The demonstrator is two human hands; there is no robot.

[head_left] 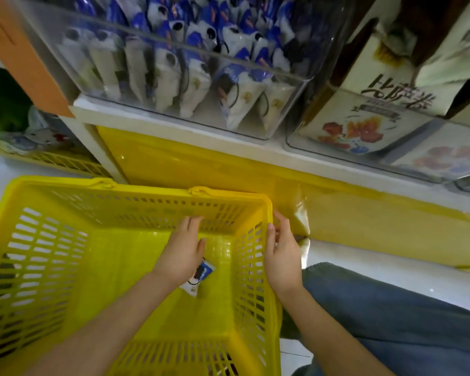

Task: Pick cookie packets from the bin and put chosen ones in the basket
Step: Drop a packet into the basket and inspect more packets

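A yellow plastic basket (52, 240) stands on the floor below the shelf. One blue and white cookie packet (198, 278) lies on its bottom. My left hand (182, 251) hovers inside the basket just above that packet, fingers straight and holding nothing. My right hand (281, 256) is over the basket's right rim, fingers relaxed and empty. Above, a clear plastic bin (174, 85) on the shelf is packed with several more blue and white cookie packets (196, 58), standing on edge.
A second clear bin (391, 147) with cream boxes (364, 109) stands right of the cookie bin. The white shelf edge (174, 126) runs over a yellow base panel (337, 218). My knee in blue trousers (391, 308) is at the lower right. Another yellow crate (52, 161) sits at far left.
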